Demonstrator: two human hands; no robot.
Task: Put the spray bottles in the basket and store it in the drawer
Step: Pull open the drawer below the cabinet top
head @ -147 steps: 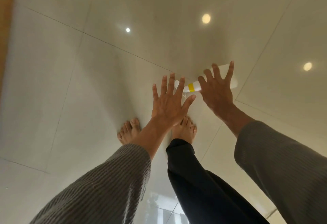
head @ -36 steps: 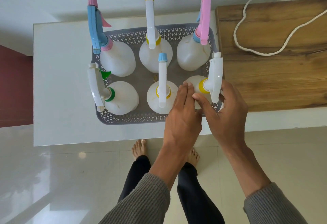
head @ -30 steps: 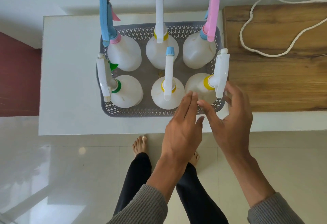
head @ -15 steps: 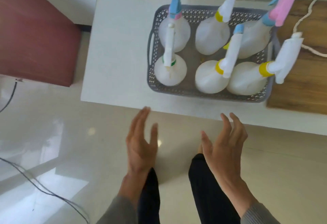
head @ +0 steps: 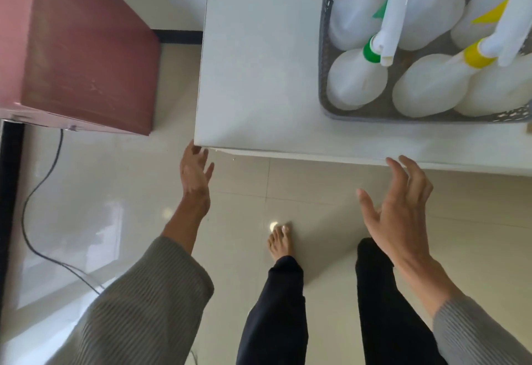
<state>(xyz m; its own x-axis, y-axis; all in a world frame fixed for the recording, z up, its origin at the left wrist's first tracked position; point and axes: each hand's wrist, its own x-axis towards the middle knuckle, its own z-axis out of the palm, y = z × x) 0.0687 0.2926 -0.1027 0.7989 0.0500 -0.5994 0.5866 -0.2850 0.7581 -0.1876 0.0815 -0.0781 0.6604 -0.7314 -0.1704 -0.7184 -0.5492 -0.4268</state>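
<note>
A grey perforated basket [head: 324, 56] stands on the white cabinet top [head: 259, 62] at the upper right, partly cut off by the frame. Several white spray bottles stand in it, among them one with a green collar [head: 357, 79] and one with a yellow collar [head: 431, 85]. My left hand [head: 195, 171] is open below the top's near left corner, fingertips at its underside edge. My right hand [head: 397, 209] is open with fingers spread, just below the front edge, holding nothing. No drawer front is visible from this angle.
A dark red cabinet [head: 77, 48] stands to the left of the white top, with a narrow gap between them. A black cable [head: 31, 197] trails over the glossy tiled floor. My legs and a bare foot [head: 280, 241] are below the front edge.
Both hands let go of the last bottle in the basket and dropped below the front edge. The view swung left and closer, so the basket now sits at the upper right.
</note>
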